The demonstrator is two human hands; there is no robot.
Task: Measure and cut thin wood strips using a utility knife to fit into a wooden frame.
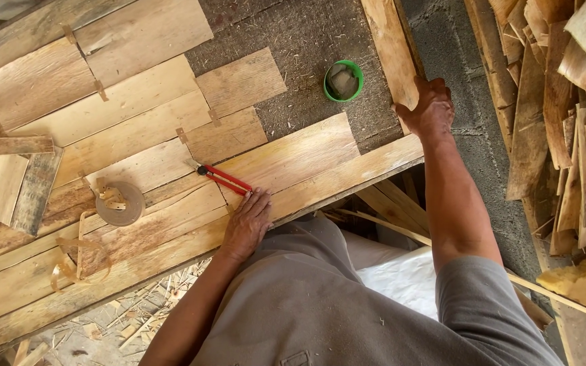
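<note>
My left hand (248,224) lies flat, fingers apart, on thin wood veneer sheets (137,135) spread over a worktable. Its fingertips touch the red handles of a pair of scissors (224,179) lying on the veneer. My right hand (428,105) reaches out to the right and grips the end of a long narrow wooden board (388,41) that runs away along the table's right side. The veneer sheets are joined with small strips of brown tape.
A roll of brown paper tape (118,202) with loose curls sits on the veneer at left. A green cup (343,80) stands on the dark table top. Stacked veneer scraps (571,115) pile up at right, beyond a concrete floor strip.
</note>
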